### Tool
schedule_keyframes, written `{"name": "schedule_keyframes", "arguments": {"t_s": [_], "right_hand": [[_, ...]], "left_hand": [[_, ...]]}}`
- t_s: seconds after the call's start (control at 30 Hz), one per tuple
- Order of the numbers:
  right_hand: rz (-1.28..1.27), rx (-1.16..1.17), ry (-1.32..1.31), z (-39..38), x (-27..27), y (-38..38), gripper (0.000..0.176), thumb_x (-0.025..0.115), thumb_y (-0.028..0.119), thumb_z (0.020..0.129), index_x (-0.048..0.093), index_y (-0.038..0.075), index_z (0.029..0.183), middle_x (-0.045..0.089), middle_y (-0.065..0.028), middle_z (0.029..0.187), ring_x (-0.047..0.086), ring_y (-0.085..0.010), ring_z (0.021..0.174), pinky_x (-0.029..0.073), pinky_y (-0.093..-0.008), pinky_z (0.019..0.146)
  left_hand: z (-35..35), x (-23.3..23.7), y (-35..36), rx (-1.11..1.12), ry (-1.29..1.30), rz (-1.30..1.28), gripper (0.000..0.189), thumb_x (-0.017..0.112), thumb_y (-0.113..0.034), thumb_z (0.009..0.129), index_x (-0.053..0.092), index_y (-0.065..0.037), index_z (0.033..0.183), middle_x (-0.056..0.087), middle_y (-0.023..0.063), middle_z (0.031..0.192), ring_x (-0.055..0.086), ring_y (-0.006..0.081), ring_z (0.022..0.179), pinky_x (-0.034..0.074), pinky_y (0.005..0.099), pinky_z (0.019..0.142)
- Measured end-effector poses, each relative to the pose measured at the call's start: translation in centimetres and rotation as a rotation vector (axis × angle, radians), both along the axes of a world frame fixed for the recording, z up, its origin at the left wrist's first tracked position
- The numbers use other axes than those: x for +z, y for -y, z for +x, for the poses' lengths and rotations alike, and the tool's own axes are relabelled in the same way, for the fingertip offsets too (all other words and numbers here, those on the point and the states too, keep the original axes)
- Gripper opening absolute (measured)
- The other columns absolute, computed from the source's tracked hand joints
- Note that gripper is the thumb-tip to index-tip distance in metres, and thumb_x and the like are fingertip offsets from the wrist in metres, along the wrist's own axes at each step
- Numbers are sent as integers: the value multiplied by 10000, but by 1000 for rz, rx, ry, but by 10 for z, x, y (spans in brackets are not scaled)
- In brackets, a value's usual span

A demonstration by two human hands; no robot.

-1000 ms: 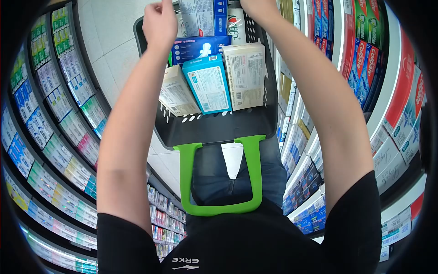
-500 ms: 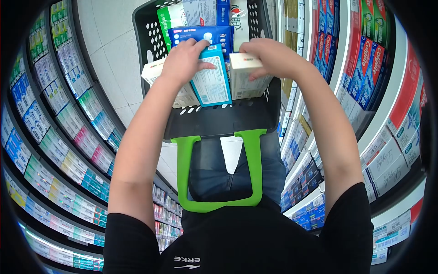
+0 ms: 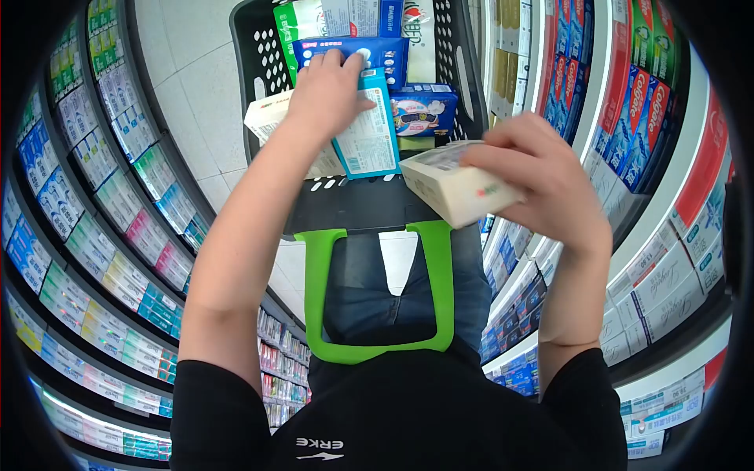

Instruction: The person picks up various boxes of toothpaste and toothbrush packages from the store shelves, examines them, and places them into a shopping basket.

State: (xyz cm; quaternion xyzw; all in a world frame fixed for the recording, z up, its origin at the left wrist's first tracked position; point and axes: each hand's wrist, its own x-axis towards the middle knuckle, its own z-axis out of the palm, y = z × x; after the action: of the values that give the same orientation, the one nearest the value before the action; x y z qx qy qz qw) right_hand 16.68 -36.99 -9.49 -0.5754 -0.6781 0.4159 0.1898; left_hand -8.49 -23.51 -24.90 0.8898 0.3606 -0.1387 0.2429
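My right hand (image 3: pixel 542 177) grips a cream-coloured box (image 3: pixel 463 184), tilted over the near right edge of the black basket (image 3: pixel 385 208). The hand is slightly blurred. My left hand (image 3: pixel 330 90) is inside the basket at a light-blue box (image 3: pixel 367 141), its thumb on the front and its fingers curled over the top left. Those fingers also lie against a blue soft pack (image 3: pixel 397 55) behind. Left of the light-blue box leans another cream box (image 3: pixel 267 118), partly covered by my left hand and forearm. A dark-blue pack (image 3: pixel 424 110) shows on the right side.
At the back of the basket are a green-and-white pack (image 3: pixel 298 23) and a white pack (image 3: pixel 420 31). The green handle (image 3: pixel 444 298) hangs toward my body. Shelves of boxed goods (image 3: pixel 118 204) rise close on the left, with toothpaste shelves (image 3: pixel 644 118) on the right.
My right hand has lifted the right-hand cream box and drawn it toward me and to the right, uncovering the dark-blue pack. My left hand has shifted slightly up and stays at the light-blue box.
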Motion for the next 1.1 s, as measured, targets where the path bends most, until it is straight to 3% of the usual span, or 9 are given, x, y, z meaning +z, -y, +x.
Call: {"name": "schedule_keyframes", "arguments": {"t_s": [0.1,0.2,0.3,0.5,0.8,1.1], "right_hand": [[27,-149,26,16,33,12,483,856,130,584,762,102,1057,624,-52,910,606,-252,849,492,-373,742],[63,-193,3,33,54,21,471,849,171,555,769,49,1003,617,-61,855,595,-237,786,464,-356,699],[67,-194,-74,40,61,27,467,844,205,544,764,9,960,616,-72,847,591,-238,771,450,-349,688],[94,-118,-181,42,58,29,458,834,219,562,775,24,972,618,-64,878,585,-233,768,448,-352,686],[42,-151,-161,30,41,21,471,868,133,535,781,85,995,620,-36,883,581,-203,766,453,-308,654],[-33,-124,-149,26,9,15,520,893,125,537,774,123,1043,637,-30,914,618,-214,808,491,-315,686]], "left_hand": [[30,14,24,-78,185,46,708,847,-296,773,551,-12,1349,626,143,1158,612,332,1112,503,436,957],[63,-17,58,-409,-16,-14,621,791,-325,825,566,3,1302,649,113,1155,624,279,1092,503,398,908],[78,-56,88,-570,-182,324,505,711,-339,887,576,-27,1260,671,84,1127,632,222,1072,486,347,858],[89,-74,96,-490,-233,170,437,652,-276,918,556,-26,1264,680,70,1092,650,203,1056,461,325,881],[86,-66,88,-573,-227,27,547,782,-326,810,561,-44,1223,673,67,1097,650,205,1066,462,324,889],[80,-68,97,-532,-180,14,510,782,-306,808,557,-64,1196,659,67,1098,645,206,1071,457,328,906]]}}
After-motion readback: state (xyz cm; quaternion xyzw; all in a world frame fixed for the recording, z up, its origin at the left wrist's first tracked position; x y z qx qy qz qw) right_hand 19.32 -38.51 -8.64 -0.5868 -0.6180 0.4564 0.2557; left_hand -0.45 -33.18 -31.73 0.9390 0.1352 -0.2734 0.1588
